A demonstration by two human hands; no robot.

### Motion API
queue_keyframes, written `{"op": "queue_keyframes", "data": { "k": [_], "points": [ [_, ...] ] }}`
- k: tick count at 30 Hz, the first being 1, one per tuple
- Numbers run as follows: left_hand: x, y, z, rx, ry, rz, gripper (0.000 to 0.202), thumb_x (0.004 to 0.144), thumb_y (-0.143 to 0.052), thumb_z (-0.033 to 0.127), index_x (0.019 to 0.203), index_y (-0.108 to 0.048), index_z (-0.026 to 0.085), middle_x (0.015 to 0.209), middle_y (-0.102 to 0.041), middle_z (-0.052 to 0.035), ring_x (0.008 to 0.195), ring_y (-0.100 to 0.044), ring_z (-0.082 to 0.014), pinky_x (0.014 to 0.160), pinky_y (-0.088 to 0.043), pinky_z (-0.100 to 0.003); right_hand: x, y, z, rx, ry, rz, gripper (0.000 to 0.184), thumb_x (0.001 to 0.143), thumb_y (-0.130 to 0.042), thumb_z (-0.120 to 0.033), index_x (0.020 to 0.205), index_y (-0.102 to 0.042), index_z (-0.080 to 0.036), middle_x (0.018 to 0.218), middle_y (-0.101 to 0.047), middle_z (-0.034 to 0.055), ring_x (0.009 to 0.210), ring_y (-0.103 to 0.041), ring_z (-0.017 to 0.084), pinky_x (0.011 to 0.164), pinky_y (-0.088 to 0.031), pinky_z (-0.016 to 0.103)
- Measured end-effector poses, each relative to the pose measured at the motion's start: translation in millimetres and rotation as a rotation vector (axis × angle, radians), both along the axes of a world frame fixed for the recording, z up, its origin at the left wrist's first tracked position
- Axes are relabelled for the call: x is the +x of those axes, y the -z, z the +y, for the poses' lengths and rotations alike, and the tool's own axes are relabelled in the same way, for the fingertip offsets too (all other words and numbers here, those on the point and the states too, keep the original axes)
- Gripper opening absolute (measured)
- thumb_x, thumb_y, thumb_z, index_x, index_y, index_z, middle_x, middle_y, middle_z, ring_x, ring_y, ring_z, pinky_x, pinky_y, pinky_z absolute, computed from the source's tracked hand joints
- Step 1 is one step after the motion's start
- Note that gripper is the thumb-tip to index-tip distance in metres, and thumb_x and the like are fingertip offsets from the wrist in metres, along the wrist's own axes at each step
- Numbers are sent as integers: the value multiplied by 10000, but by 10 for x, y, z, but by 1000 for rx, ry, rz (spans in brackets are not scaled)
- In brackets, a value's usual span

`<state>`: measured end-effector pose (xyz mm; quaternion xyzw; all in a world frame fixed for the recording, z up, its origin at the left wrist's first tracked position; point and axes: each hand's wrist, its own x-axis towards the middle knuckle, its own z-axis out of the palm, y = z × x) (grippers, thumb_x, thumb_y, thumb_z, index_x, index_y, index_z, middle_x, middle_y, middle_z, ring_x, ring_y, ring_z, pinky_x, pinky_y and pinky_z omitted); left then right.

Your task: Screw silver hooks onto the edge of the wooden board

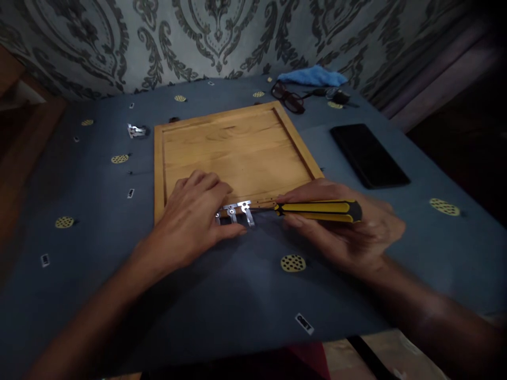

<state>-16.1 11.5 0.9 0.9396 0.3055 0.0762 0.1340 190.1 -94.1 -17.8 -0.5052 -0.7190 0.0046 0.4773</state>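
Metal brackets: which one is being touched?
The bracket at the near edge of the wooden panel, under the left hand; the other bracket lies untouched on the cloth.

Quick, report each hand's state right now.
Left hand: gripping the metal hinge at the wooden panel edge.
Right hand: closed on the yellow-and-black screwdriver.

One camera sits on the person's head. It looks forward and down at the blue worktop (79,174) from close up. The left hand (194,221) and right hand (348,232) sit near the middle. The patterned wall (217,37) runs along the top.
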Motion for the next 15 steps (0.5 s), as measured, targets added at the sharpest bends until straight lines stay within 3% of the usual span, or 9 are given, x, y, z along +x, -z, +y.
{"op": "queue_keyframes", "data": {
  "k": [8,12,15],
  "points": [
    [-226,16,3,21,-4,7,389,831,-753,544,994,-656,204,1051,-656,-54,1032,-570,-270,862,-466,-402,0,26,15,23,-11,21,170,880,-749,-192,1021,-718,-282,861,-782,-2,695,-745,173,615,-626,290],
    [-378,29,146,-9,-72,-112,443,837,-709,604,1055,-688,219,1037,-683,-52,1003,-615,-255,835,-494,-371,-7,19,0,-10,12,26,175,883,-740,-183,1021,-720,-290,868,-780,-3,702,-746,183,625,-633,310],
    [-506,46,295,-44,-179,-244,358,884,-657,531,1064,-716,227,1025,-710,-41,961,-653,-230,814,-510,-343,-7,5,-6,-15,13,3,201,880,-737,-150,1037,-710,-273,890,-776,5,735,-744,172,642,-626,291]
  ]
}}
